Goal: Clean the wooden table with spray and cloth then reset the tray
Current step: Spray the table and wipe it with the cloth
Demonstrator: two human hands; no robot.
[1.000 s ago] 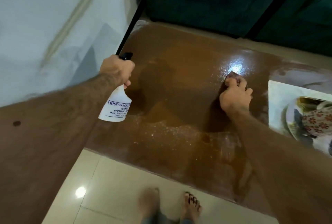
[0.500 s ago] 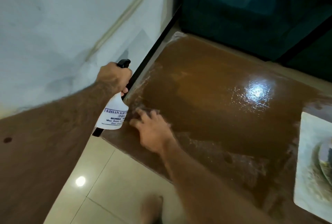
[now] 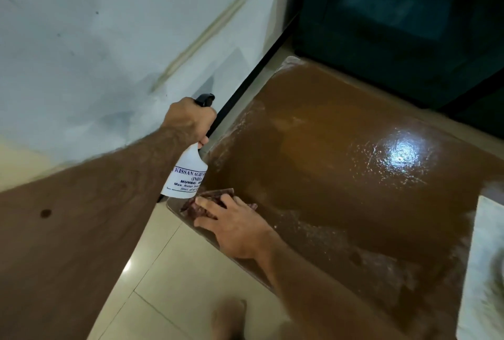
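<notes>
i see my left hand [image 3: 188, 119] wrapped around the neck of a white plastic spray bottle with a black trigger head and blue printed label [image 3: 186, 173], fingers curled tight on it, holding it upright above the near-left corner of the glossy brown wooden table [image 3: 341, 189]. my right hand [image 3: 234, 223] lies flat with fingers straight and slightly spread, pressing a dark maroon ribbed cloth [image 3: 203, 203] onto that same near-left corner, just below the bottle's base. the cloth sits right at the table's edge, partly covered by the fingers. the tabletop is wet: a bright light reflection shows on the far-right part, and pale streaky residue runs along the near side. a white rectangular tray [image 3: 482, 271] rests at the right edge of the table, cut off by the frame, its contents blurred. a bare foot [image 3: 229, 318] stands on the cream floor tiles [image 3: 163, 285] near the table. a pale wall [image 3: 95, 39] is on the left.
</notes>
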